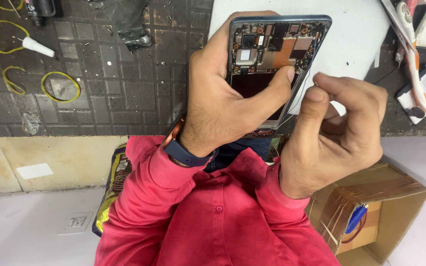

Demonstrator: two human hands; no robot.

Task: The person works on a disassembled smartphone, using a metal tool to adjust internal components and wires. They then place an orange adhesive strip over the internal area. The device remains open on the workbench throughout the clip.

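Gripping the opened grey smartphone with exposed circuit boards (272, 64) upright over the dark tiled tabletop (99, 88), the left hand (228, 98) thumbs its middle; the right hand (336, 133), just beside its right edge, pinches a thin white wire (299, 96)

Opened smartphone (272, 59), back cover off, circuit boards and camera module exposed, held upright above dark mat

Head camera looks steeply down, close above the workbench (124, 88).
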